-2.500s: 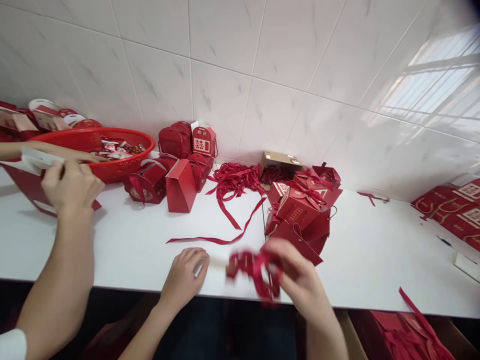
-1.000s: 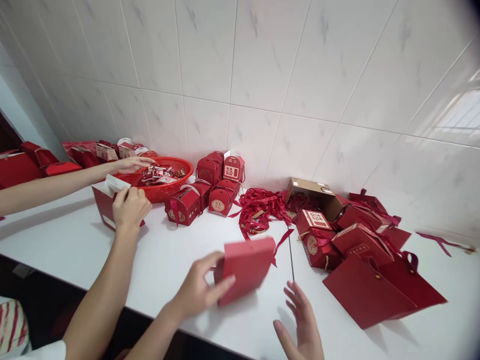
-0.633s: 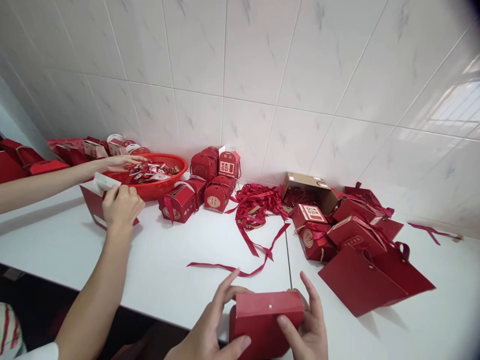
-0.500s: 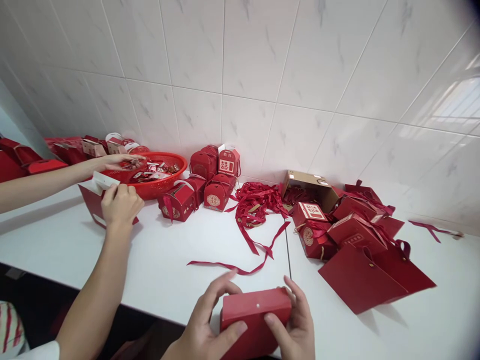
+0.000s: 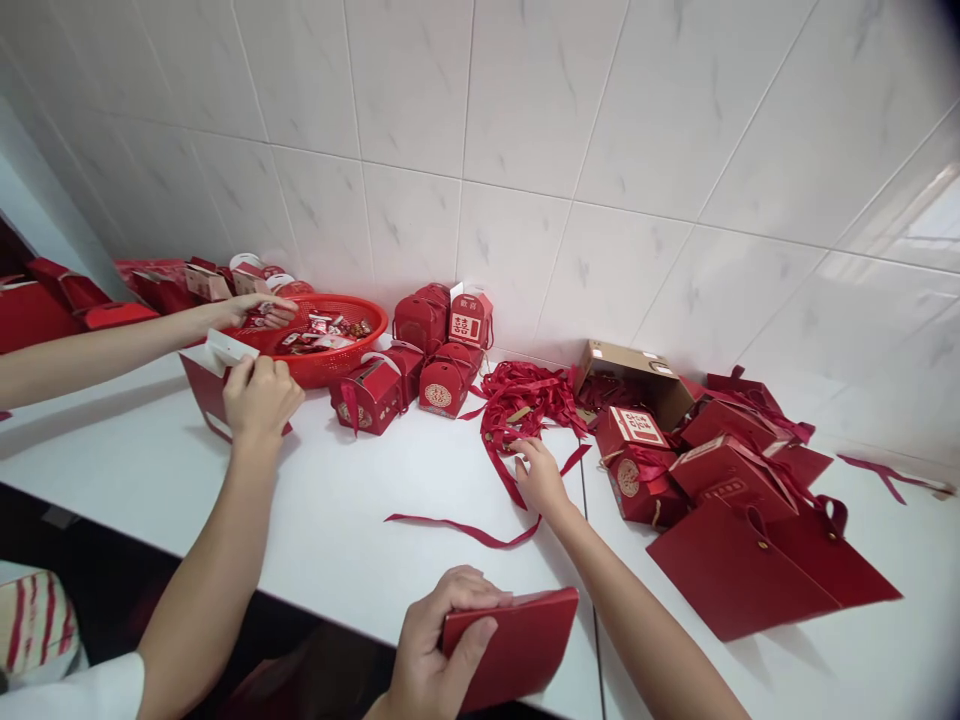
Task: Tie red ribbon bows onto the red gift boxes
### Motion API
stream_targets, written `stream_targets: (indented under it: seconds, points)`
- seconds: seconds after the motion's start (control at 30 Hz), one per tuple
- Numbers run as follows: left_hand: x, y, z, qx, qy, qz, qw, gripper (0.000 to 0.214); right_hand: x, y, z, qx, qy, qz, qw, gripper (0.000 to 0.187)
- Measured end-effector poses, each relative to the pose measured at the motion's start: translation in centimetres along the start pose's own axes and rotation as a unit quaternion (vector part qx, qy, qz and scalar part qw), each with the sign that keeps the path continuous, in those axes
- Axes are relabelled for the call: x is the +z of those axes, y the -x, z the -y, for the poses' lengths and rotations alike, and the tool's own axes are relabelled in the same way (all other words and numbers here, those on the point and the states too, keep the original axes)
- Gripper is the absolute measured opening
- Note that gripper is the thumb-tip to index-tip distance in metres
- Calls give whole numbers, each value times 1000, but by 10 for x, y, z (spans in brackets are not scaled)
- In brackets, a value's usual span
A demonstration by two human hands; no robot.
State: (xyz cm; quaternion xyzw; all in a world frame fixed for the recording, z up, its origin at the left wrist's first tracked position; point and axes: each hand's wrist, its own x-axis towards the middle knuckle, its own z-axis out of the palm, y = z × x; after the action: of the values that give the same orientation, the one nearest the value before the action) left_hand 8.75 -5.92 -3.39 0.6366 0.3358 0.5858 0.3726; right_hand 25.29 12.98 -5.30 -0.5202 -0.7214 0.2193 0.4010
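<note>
At the near edge of the table, my left hand (image 5: 450,635) grips one side of a red gift box (image 5: 517,650), its thumb across the near face. My right hand (image 5: 541,480) stretches out to a tangle of dark red ribbons (image 5: 529,395), with finger and thumb a little apart at its front. I cannot tell whether the fingertips touch a strand. One loose ribbon (image 5: 457,527) trails forward over the white table (image 5: 337,520).
On the left, a co-worker's hand (image 5: 266,395) holds an upright red bag (image 5: 206,400); the other is over a red basket (image 5: 330,365) of sweets. Small red boxes (image 5: 450,380) stand by the wall. A cardboard box (image 5: 637,360) and red bags (image 5: 750,560) are at right.
My right hand has let go of the red gift box and moved forward to the ribbons. My left hand keeps the box, now turned slightly. The view has shifted a little.
</note>
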Motion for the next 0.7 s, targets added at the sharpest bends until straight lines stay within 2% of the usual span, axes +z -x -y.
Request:
stream_targets:
  seconds: [0.07,0.17,0.3,0.4,0.57,0.63,0.7]
  points:
    - [4,-2,3,23,3,-3,1000,12,11,-9,-8,5,34,23,999,15]
    - [6,-3,6,87,7,-13,996,13,18,-18,-13,15,70,43,997,21]
    - [4,-9,7,116,-27,-21,993,16,7,-22,-14,32,91,22,995,23]
    - [-2,-22,11,130,-79,-30,988,21,-18,-17,-8,53,101,-22,993,18]
    - [-8,-49,26,105,-107,-49,988,20,-85,4,11,65,146,-81,984,19]
    - [-8,-55,30,91,-101,-46,990,17,-112,14,18,71,163,-79,981,15]
    - [-8,-57,32,78,-100,-49,991,16,-136,26,23,81,160,-49,982,12]
